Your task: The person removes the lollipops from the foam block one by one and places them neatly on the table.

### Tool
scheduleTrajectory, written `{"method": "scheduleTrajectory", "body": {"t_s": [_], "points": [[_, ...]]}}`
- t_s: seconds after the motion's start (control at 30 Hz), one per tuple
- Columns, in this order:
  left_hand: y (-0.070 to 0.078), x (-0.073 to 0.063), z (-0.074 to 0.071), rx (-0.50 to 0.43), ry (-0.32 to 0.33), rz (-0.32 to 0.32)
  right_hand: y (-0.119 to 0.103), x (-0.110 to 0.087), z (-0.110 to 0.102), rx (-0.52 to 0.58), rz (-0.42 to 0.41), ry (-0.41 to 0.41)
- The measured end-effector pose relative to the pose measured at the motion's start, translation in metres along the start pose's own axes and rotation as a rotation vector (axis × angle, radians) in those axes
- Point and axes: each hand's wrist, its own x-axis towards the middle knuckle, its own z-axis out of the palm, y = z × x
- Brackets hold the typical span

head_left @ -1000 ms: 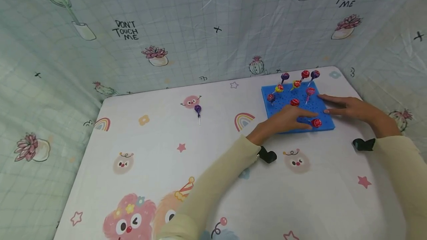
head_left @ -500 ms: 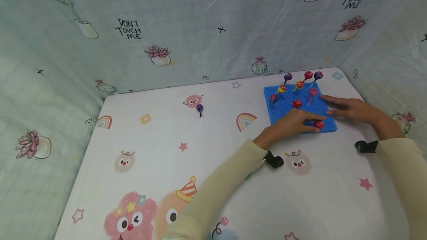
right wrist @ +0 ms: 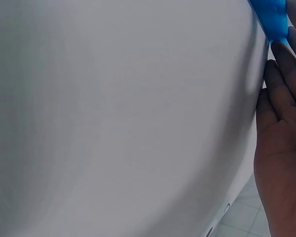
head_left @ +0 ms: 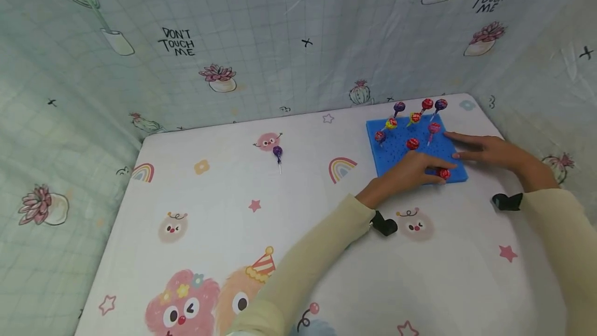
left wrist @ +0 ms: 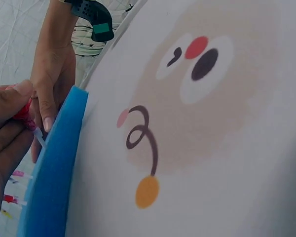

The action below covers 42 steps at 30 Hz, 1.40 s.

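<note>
My left hand (head_left: 415, 167) pinches the red head of a lollipop (head_left: 444, 173) between thumb and fingers, over the near right part of a blue foam board (head_left: 389, 158). In the left wrist view, the white stick (left wrist: 41, 139) of this lollipop slants down to the board's face. My right hand (head_left: 499, 152) has its fingers extended, with the fingertips at the board's right edge. In the right wrist view its palm (right wrist: 286, 148) shows beside a blue corner of the board.
Several other lollipops stand in the board, among them a pink one (head_left: 434, 128), a red one (head_left: 412, 143) and a yellow-red one (head_left: 391, 123). A purple lollipop (head_left: 278, 152) lies on the printed white table (head_left: 224, 185). A patterned curtain (head_left: 261, 25) hangs behind.
My left hand has shifted slightly right, and its fingertips now cover more of the red lollipop's head. The right hand stays at the board's edge.
</note>
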Motion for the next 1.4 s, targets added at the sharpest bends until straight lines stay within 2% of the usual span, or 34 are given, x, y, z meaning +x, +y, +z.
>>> {"method": "scheduleTrajectory", "body": {"t_s": [0.33, 0.53, 0.8, 1.13, 1.4], "points": [[-0.002, -0.004, -0.001, -0.044, 0.055, 0.012, -0.002, -0.001, 0.001, 0.007, 0.000, -0.003], [-0.003, -0.005, -0.002, -0.065, 0.067, 0.022, 0.000, 0.002, 0.001, -0.002, 0.004, -0.001], [-0.003, -0.005, -0.002, -0.083, 0.056, -0.004, 0.002, 0.002, 0.001, -0.004, 0.023, -0.007], [0.003, -0.005, -0.006, -0.034, 0.077, 0.045, 0.001, 0.003, -0.001, -0.013, 0.056, -0.019], [0.012, -0.002, -0.009, -0.019, 0.071, 0.061, 0.002, 0.003, -0.001, -0.005, 0.008, -0.010]]}}
